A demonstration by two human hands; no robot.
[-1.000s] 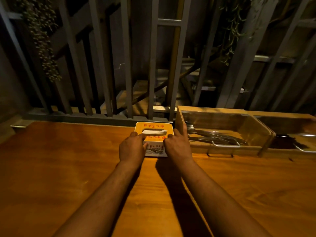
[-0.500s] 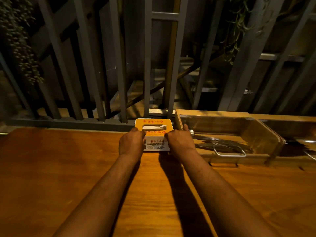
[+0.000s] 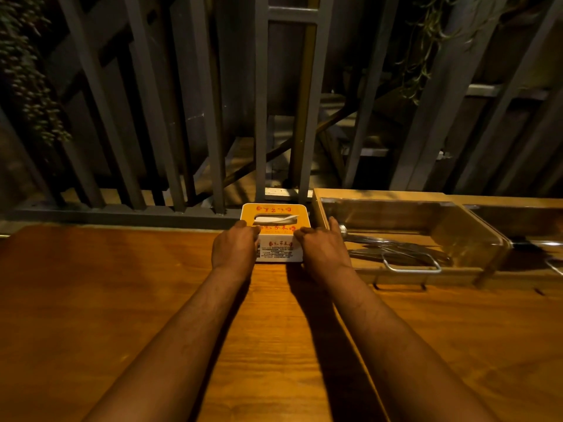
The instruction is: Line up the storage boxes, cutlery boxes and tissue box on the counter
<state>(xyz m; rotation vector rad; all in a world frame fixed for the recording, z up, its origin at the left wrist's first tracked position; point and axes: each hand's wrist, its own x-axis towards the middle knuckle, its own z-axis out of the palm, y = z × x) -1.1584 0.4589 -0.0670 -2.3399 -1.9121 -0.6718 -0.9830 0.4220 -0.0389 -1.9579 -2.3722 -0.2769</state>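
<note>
A small tissue box with an orange top, a white front and a tissue poking from its slot sits at the far edge of the wooden counter. My left hand grips its left side and my right hand grips its right side. Just to the right stands a wooden cutlery box with a clear lid, a metal handle and cutlery inside. A second box adjoins it, cut off by the right edge.
Grey metal railing bars rise right behind the counter's far edge, with a stairwell beyond. Trailing plants hang at the upper left and upper right. The counter's wood stretches wide to the left and toward me.
Both hands have pushed the tissue box farther back toward the railing, next to the left end of the cutlery box. The grip stays the same.
</note>
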